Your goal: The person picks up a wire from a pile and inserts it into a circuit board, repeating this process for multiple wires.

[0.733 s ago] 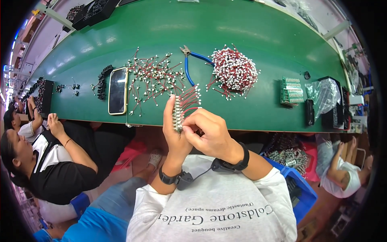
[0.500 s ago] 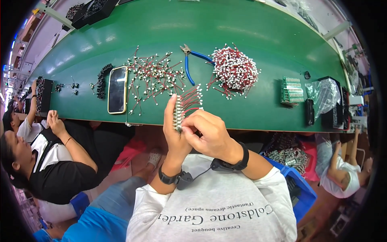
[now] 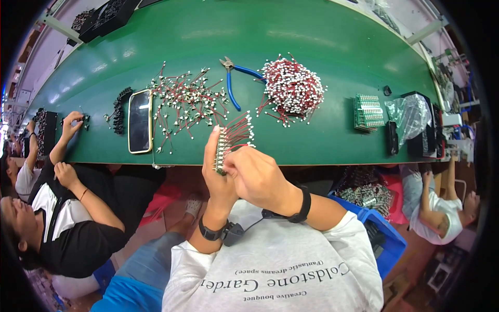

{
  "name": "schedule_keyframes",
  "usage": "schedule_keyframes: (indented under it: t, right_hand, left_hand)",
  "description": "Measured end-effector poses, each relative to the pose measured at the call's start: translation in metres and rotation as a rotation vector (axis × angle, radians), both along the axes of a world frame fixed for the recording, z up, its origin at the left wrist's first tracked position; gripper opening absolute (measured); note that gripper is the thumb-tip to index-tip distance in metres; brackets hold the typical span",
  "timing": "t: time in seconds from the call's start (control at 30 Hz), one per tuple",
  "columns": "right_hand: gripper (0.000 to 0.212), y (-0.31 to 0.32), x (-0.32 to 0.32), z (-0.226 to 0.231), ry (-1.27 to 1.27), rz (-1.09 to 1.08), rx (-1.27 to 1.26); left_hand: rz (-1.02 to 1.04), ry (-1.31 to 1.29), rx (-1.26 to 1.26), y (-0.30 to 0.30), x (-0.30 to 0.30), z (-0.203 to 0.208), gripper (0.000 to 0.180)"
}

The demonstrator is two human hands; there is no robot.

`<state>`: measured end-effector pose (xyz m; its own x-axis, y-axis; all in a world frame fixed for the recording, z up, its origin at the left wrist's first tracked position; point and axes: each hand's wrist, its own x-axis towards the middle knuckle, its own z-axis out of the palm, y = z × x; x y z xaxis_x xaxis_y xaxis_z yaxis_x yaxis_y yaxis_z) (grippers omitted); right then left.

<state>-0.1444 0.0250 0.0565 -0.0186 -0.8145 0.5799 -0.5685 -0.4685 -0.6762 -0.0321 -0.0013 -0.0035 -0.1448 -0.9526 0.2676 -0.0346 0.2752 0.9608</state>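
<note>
My left hand [image 3: 218,190] grips a narrow circuit board [image 3: 220,148] upright at the table's near edge, with the thumb along its left side. A row of small pale connectors runs down the board, and red wires [image 3: 238,130] with white plug ends fan out from it to the right. My right hand [image 3: 262,174] is closed against the board's lower part, finger and thumb pinched together; what they pinch is hidden. Beyond my hands lie loose red wires with connectors [image 3: 189,99] and a dense heap of red wires with white plugs [image 3: 292,89].
Blue-handled cutters [image 3: 232,86] lie open between the piles. A phone [image 3: 140,122] and a curved black strip of parts [image 3: 119,109] are on the left. Stacked green boards [image 3: 368,112] and a plastic bag [image 3: 410,115] stand right. A co-worker [image 3: 73,208] sits close on my left.
My right hand has rolled over slightly, hiding more of the board's lower end. The view has shifted a little. The co-worker on the left now has a hand raised over the table.
</note>
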Motion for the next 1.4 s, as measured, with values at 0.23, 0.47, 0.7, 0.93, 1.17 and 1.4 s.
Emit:
schedule_keyframes:
  t: [0.23, 0.47, 0.7, 0.93, 1.17, 1.4]
  right_hand:
    - [0.02, -0.005, -0.004, -0.006, -0.035, 0.04, 0.019]
    - [0.018, -0.008, 0.0, -0.003, -0.002, 0.041, 0.016]
    - [0.015, -0.016, -0.031, -0.01, -0.012, -0.109, -0.048]
    - [0.007, -0.035, -0.079, -0.063, 0.424, -0.542, 0.253]
    - [0.01, -0.047, -0.078, -0.061, 0.338, -0.408, 0.126]
    - [0.01, -0.033, -0.067, -0.023, -0.487, -0.051, 0.289]
  left_hand:
    - [0.046, -0.038, -0.044, -0.003, 0.0, -0.005, 0.066]
    - [0.045, -0.147, -0.133, -0.007, 0.001, 0.006, 0.062]
    - [0.078, 0.144, 0.037, -0.009, 0.013, 0.007, 0.067]
    - [0.035, 0.472, 0.248, -0.017, 0.017, 0.014, 0.075]
    - [-0.131, 0.733, 0.537, -0.015, 0.013, 0.025, 0.083]
    - [-0.133, 0.703, 0.66, -0.014, 0.006, 0.025, 0.08]
